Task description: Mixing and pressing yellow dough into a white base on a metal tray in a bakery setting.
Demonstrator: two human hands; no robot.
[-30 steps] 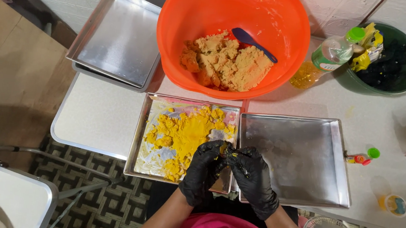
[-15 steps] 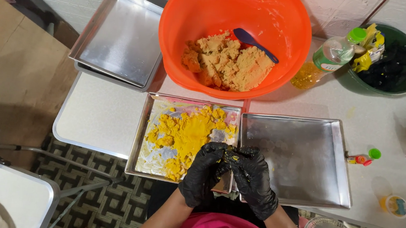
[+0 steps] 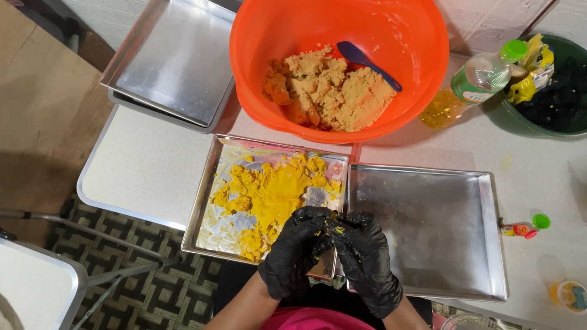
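Note:
My left hand and my right hand, both in black gloves, are pressed together over the near edge of two metal trays, cupped around a small lump of yellow dough that barely shows between the fingers. The left tray holds a spread of crumbly yellow dough. The right tray is bare metal. Beyond them stands a large orange bowl with tan dough and a blue spatula in it.
A stack of bare metal trays sits at the back left. A bottle of yellow liquid with a green cap and a dark green bowl stand at the back right. Small bottles and caps lie on the right. Folding chairs stand at the left.
My hands stay together at the trays' near edge, their fingers shifting slightly around the yellow lump. Nothing else has moved.

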